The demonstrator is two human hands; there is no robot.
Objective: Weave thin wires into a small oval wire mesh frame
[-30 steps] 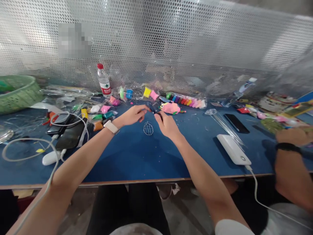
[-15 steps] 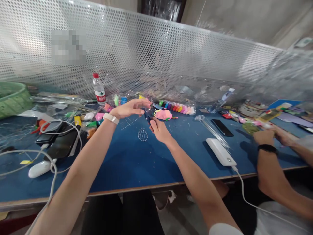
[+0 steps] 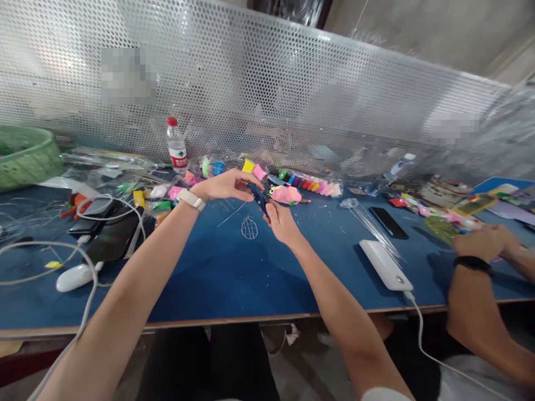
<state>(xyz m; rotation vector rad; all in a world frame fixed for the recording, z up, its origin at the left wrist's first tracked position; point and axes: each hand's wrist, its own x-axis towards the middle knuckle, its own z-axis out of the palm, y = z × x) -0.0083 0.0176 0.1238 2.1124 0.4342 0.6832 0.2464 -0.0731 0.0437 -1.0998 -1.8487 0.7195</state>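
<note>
My right hand point(image 3: 281, 220) is closed on a small dark blue plier-like tool point(image 3: 258, 197), raised a little above the blue table point(image 3: 234, 273). Its tip meets the pinched fingers of my left hand point(image 3: 225, 185), which grip a thin silver wire point(image 3: 232, 214) slanting down to the left. Below both hands a small oval wire mesh shape point(image 3: 249, 228) lies flat on the table. A pink clay figure point(image 3: 285, 195) sits just beyond my right hand. A pale band is on my left wrist.
A water bottle point(image 3: 176, 146) and clay packets point(image 3: 311, 183) line the perforated metal screen. Phones and white cables point(image 3: 100, 223) lie left, a green basket point(image 3: 25, 159) far left. A white power bank point(image 3: 384, 264) and black phone point(image 3: 388, 222) sit right. Another person's hands point(image 3: 485, 243) work at the right.
Both hands lifted off the table and came together above the wire mesh shape; a thin wire now shows in my left fingers. The camera view tilted up.
</note>
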